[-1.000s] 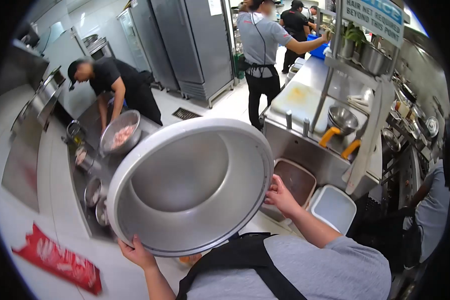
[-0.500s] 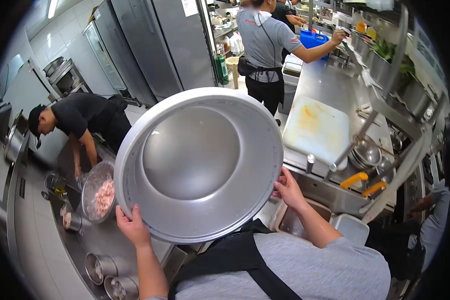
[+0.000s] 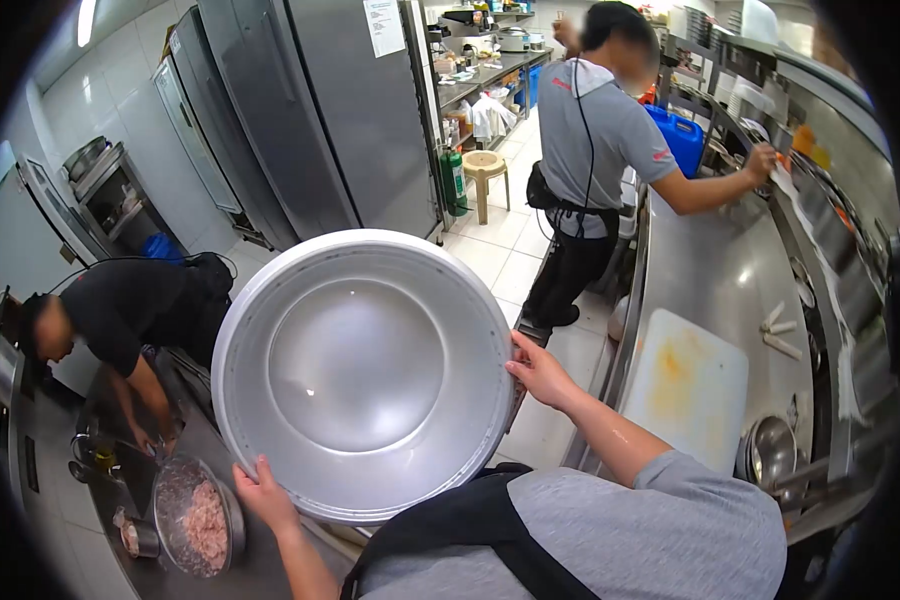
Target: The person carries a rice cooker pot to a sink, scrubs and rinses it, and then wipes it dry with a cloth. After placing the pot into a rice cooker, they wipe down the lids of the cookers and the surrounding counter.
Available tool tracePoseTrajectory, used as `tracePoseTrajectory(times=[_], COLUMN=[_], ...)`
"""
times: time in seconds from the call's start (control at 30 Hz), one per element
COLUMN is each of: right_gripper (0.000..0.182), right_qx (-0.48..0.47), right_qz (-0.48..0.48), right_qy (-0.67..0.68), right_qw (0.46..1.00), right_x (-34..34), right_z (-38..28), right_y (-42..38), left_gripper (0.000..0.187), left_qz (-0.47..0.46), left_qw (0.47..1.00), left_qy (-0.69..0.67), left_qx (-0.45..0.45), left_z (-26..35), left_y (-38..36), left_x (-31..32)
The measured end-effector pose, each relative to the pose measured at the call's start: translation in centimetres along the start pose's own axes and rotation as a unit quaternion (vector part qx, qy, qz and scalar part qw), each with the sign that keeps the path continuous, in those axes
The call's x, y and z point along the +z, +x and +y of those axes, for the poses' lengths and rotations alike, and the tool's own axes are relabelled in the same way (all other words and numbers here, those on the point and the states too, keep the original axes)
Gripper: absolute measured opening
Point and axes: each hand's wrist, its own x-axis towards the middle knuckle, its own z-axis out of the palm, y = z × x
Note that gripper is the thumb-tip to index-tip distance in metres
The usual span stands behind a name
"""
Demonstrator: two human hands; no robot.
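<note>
A large round metal basin [image 3: 235,400] is tilted toward me, and its shiny inside holds nothing that I can see. My left hand [image 3: 263,497] grips its lower left rim. On the right side, my right hand [image 3: 545,372] is closed round the rim, thumb toward the inside. Just left of my left hand, a metal bowl with pink minced meat [image 3: 206,525] rests on the steel counter.
At the left a person in black [image 3: 155,305] bends over the counter. Ahead right stands a person in grey [image 3: 605,130], one arm over the steel counter [image 3: 715,260]. A stained cutting board [image 3: 682,390], stacked bowls [image 3: 773,448] and a stool [image 3: 485,167] are also in view.
The view has turned and moved forward. The basin sits lower and further left in view, still in both my hands. The person in grey now appears closer, head turned to the right.
</note>
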Motion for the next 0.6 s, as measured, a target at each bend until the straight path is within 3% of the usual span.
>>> tracePoseTrajectory(times=[0.2, 0.27, 0.33, 0.43, 0.57, 0.6], right_gripper=[0.059, 0.058, 0.057, 0.059, 0.063, 0.063], right_qx=[0.057, 0.080, 0.048, 0.115, 0.149, 0.152], right_qz=[-0.010, 0.029, 0.060, 0.105, 0.184, 0.195], right_qy=[-0.023, 0.019, 0.004, -0.013, 0.118, 0.077], right_qw=[0.998, 0.996, 0.997, 0.988, 0.964, 0.966], right_x=[0.3, 0.5, -0.9, -3.2, -5.8, -6.6], right_z=[3.6, 5.5, 6.5, 6.4, 7.5, 8.5], right_y=[14.4, 18.9, 23.7, 28.8, 32.5, 33.5], left_gripper=[0.021, 0.024, 0.025, 0.026, 0.030, 0.031], left_qz=[-0.068, -0.101, -0.139, -0.243, -0.297, -0.315], left_qw=[0.995, 0.988, 0.987, 0.958, 0.939, 0.931], left_qy=[0.040, 0.103, 0.052, 0.128, 0.175, 0.184], left_qx=[-0.059, -0.057, -0.057, -0.087, 0.009, 0.016], left_z=[-9.4, -12.1, -15.8, -14.2, -14.6, -14.1], left_y=[10.3, 14.9, 20.2, 28.9, 34.3, 35.2], left_x=[9.0, 13.4, 19.3, 30.7, 42.0, 44.7])
